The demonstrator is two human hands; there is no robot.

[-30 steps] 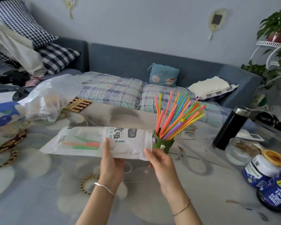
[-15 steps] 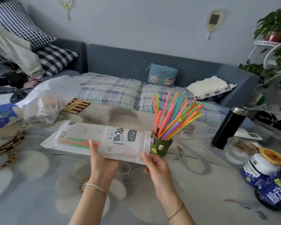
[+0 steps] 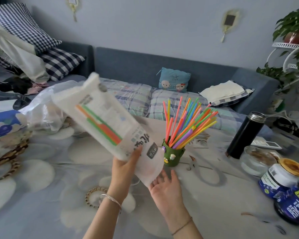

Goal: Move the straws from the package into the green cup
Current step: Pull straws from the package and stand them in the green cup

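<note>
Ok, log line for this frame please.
left hand: holds straw package tilted, few straws inside | right hand: open under its lower end | green cup: full of straws, upright

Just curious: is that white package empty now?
Not empty: a few orange and green straws still show through the package, tilted up in the left hand.

The left hand (image 3: 124,167) pinches the white package (image 3: 109,121) near its lower end and holds it tilted, the far end raised toward the left. A few green and orange straws (image 3: 102,125) show through its film. The right hand (image 3: 166,188) is spread flat, palm up, just under the package's lower edge. To the right of it on the worktop (image 3: 214,195) stands the green cup (image 3: 173,156), full of coloured straws fanning up to the right. A black flask (image 3: 245,135) stands farther right.
</note>
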